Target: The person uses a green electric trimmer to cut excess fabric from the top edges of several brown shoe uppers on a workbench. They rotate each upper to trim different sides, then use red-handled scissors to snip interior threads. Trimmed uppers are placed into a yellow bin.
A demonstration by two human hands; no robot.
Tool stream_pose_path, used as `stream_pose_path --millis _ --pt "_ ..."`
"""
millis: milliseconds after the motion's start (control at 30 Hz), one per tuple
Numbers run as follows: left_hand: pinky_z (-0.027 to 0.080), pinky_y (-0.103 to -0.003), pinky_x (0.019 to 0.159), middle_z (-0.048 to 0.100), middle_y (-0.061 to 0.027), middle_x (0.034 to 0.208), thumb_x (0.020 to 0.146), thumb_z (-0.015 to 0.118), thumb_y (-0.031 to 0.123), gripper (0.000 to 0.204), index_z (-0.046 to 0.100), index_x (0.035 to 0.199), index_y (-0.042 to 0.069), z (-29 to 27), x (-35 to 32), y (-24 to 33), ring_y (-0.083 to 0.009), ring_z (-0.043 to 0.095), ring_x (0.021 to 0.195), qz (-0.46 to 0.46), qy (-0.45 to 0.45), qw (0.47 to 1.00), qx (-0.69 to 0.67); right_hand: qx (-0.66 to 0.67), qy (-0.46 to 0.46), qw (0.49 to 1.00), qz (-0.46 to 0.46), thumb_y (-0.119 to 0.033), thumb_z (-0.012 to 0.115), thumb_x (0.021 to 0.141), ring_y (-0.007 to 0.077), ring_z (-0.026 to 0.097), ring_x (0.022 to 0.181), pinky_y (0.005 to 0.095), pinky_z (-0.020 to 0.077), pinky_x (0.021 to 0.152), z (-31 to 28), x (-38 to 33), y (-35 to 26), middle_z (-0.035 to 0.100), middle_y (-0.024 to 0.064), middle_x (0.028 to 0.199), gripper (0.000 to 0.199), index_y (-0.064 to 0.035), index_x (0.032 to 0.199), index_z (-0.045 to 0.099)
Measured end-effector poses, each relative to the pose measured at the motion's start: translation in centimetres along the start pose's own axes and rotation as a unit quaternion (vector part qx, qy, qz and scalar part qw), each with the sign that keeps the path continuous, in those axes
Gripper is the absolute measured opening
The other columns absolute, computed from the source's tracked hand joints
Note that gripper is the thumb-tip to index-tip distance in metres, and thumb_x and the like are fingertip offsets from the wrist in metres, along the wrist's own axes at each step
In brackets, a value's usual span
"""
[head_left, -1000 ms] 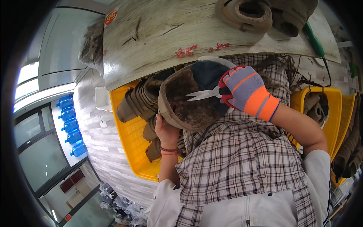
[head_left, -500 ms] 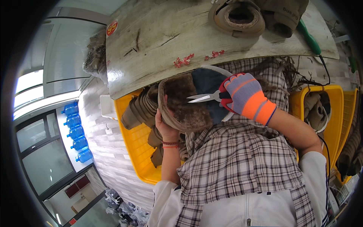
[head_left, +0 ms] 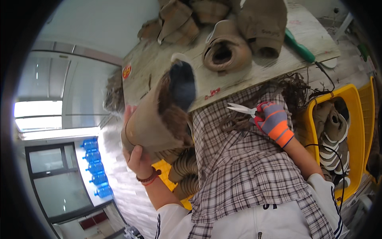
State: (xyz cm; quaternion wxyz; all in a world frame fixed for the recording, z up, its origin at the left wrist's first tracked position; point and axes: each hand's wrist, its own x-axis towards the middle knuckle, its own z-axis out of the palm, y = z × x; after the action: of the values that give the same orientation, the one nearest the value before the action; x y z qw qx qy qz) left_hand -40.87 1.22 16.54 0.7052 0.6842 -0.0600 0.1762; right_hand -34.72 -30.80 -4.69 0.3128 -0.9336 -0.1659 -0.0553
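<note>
Though blurred, can make out a tan boot upper point(head_left: 148, 119), gripped around its left end by the bare left hand point(head_left: 140, 164), partly hidden behind it. Find it well left of the red-handled scissors point(head_left: 242, 108), held slightly parted in the gloved right hand point(head_left: 274, 121). See only slivers of a yellow crate point(head_left: 164, 170) beneath.

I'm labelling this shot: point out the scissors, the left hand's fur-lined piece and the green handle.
Scissors point(head_left: 249, 110), head view: blades near the pivot.
Fur-lined piece point(head_left: 152, 117), head view: tan outer wall.
Green handle point(head_left: 299, 46), head view: its middle.
</note>
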Motion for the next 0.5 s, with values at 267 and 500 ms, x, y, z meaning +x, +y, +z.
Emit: stream_pose_path --millis 267,500 --pt "0.028 -0.051 0.107 0.035 -0.0247 0.14 0.069 0.067 0.015 0.026 0.059 0.08 -0.007 11.0 11.8 -2.9 -0.039 0.033 0.132 0.318 -0.327 0.72 0.524 -0.008 -0.01 1.0 0.021 -0.028 0.075 0.065 0.0279 0.059 0.079 0.0383 0.0478 0.071 0.6 -0.9 0.5 0.062 0.0089 0.081 0.029 -0.0096 0.085 0.064" --pt "0.03 -0.044 0.106 0.045 -0.0202 0.135 0.077 0.069 0.024 0.032 0.051 0.073 -0.003 14.3 18.3 -11.3 -0.0355 0.035 0.132 0.329 -0.371 0.753 0.433 -0.028 -0.012 1.0 -0.002 -0.03 0.075 0.065 0.0262 0.059 0.077 0.0379 0.047 0.07 0.3 -0.7 0.0 0.063 0.0076 0.081 0.029 -0.0104 0.084 0.065"
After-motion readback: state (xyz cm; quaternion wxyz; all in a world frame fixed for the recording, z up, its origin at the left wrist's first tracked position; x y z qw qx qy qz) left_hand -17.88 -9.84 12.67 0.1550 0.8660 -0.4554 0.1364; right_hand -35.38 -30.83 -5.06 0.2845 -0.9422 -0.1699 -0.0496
